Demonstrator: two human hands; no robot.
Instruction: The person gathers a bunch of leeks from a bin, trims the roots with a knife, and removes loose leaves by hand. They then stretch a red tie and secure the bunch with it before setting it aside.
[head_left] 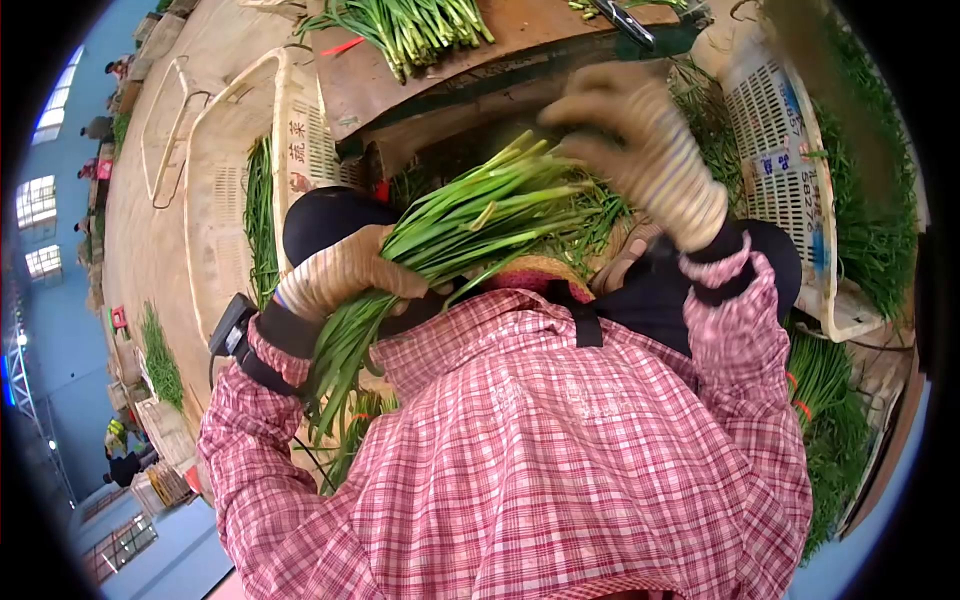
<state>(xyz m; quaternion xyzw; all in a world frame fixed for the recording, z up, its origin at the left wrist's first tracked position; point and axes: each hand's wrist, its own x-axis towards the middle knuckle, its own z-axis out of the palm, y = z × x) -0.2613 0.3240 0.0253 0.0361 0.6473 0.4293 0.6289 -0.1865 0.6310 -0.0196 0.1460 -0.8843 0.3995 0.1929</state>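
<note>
Gloved, my left hand [350, 270] is wrapped round a bunch of long green stalks [480, 215] over my lap. The pale cut ends point up and right, and the leaves hang down past my left forearm. My right hand [640, 135], also gloved and blurred by motion, is raised just above and right of the stalk ends, its fingers apart and nothing visible in them. Another pile of stalks [425, 30] lies on the brown board [350, 90] in front. A dark tool [625, 22] rests at the board's right end.
Left of me stands a white crate [220, 190] holding some greens. A second crate [785, 170] is at the right, with leafy bunches [865, 230] beside it. Loose stalks [600, 225] lie between my knees. Several people are far off at the left.
</note>
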